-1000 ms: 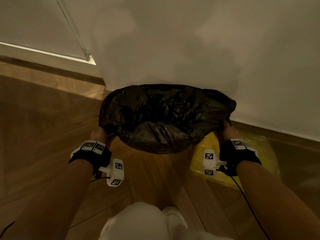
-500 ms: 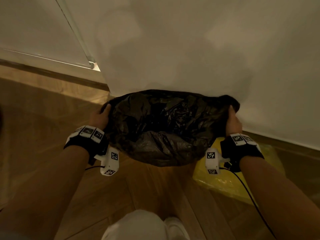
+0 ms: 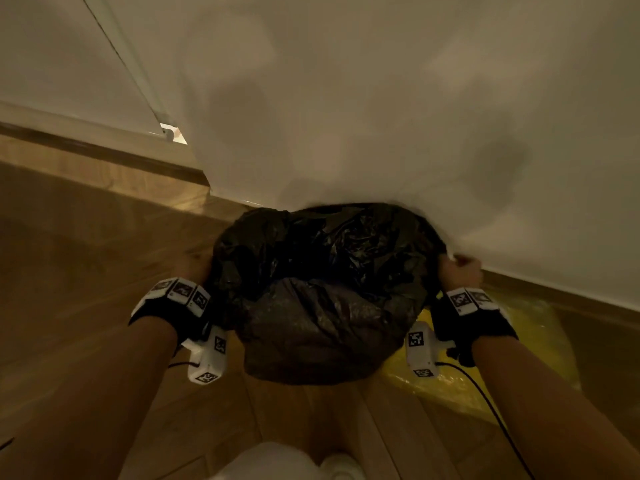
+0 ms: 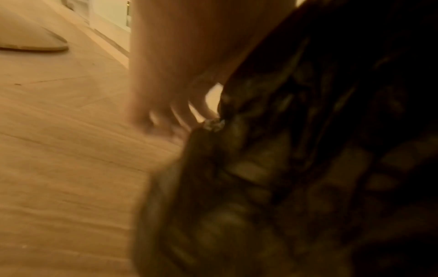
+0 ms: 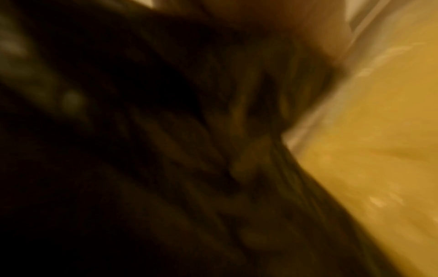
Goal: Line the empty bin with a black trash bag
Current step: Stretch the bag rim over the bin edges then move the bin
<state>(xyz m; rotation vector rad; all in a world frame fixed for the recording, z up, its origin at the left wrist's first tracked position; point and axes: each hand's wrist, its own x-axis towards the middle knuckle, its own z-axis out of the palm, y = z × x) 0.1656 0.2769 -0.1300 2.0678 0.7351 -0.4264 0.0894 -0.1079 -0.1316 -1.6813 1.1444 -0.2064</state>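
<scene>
The black trash bag (image 3: 322, 289) is spread over the bin, which stands against the white wall and is fully hidden under the plastic. My left hand (image 3: 194, 268) holds the bag's hem on the left side. In the blurred left wrist view its fingers (image 4: 166, 112) point down beside the crinkled black trash bag (image 4: 284, 150). My right hand (image 3: 460, 268) is curled round the hem at the right rear, close to the wall. The right wrist view is very blurred, showing only the dark black trash bag (image 5: 142, 150).
A yellow plastic bag (image 3: 519, 341) lies on the wooden floor right of the bin, also seen as the yellow plastic bag (image 5: 379, 150). The white wall (image 3: 381, 116) rises directly behind. My light trouser leg and shoe (image 3: 277, 462) stand in front. A flat pale object (image 4: 31, 41) lies farther left.
Both hands have slid from the bag's near edge along its sides toward the wall. The bag's mouth now looks rounder and drawn further over the bin.
</scene>
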